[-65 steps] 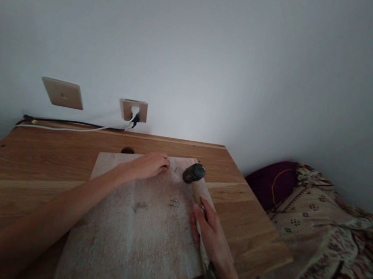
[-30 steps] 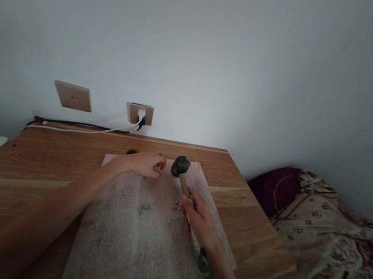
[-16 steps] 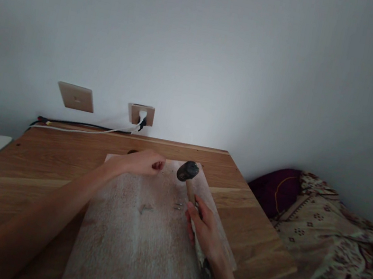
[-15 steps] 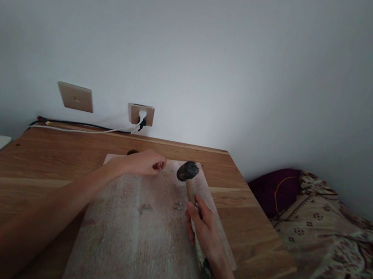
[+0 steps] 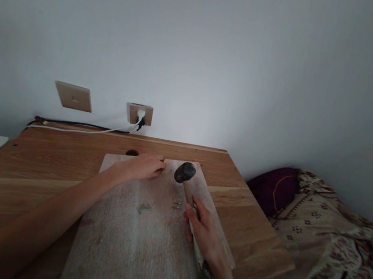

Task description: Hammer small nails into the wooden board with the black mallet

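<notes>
A worn wooden board (image 5: 106,245) lies on the table, and both my hands are over it. My right hand (image 5: 203,225) is wrapped round the handle of a hammer (image 5: 185,172), whose dark head hangs above the board's upper right part. Near the board's far edge, my left hand (image 5: 147,166) is closed with its fingers pressed together; whatever is in them is hidden. A few small nails (image 5: 177,205) lie just left of the hammer handle. Further left on the board is a small pale bit (image 5: 144,207), too blurred to name.
The wooden table (image 5: 251,223) meets a white wall (image 5: 199,65). A socket (image 5: 140,114) with plugs feeds cables (image 5: 80,130) along the table's back edge. Behind my left hand is a small dark round thing (image 5: 132,152). Patterned bedding (image 5: 315,244) and a purple cushion (image 5: 275,189) lie to the right.
My left hand has turned and come down a little near the board's far edge, its fingers now pointing lower. The hammer stays almost in place in my right hand; the view has shifted slightly.
</notes>
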The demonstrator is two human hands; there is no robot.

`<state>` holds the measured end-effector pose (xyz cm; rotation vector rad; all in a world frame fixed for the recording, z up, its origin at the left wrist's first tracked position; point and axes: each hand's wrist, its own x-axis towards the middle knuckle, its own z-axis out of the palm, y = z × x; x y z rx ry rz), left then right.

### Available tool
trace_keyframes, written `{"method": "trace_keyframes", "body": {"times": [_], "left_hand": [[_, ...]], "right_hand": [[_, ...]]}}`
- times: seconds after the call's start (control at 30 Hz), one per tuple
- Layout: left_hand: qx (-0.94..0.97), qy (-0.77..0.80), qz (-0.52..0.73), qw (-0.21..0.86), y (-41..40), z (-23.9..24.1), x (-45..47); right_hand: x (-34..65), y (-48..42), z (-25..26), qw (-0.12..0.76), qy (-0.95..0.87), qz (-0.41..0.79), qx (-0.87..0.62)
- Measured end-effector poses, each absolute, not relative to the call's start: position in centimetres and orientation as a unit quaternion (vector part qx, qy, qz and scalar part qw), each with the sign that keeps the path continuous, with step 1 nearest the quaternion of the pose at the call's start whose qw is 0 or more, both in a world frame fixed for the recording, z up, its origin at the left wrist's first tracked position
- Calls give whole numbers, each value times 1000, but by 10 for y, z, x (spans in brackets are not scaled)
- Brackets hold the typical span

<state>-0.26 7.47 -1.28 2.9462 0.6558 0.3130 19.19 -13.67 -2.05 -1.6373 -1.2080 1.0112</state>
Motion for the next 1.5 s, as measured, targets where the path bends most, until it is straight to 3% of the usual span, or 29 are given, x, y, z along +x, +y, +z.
{"method": "trace_keyframes", "body": {"times": [0.17,0.5,1.5], "left_hand": [[968,217,108,60,77,-19,-1],[882,249,241,318,91,-43,0],[852,254,239,390,93,-49,-1]], "right_hand": [[190,-139,-25,412,-485,411,-653],[186,-132,-19,415,-501,411,-639],[171,-104,-16,396,-541,401,-624]]}}
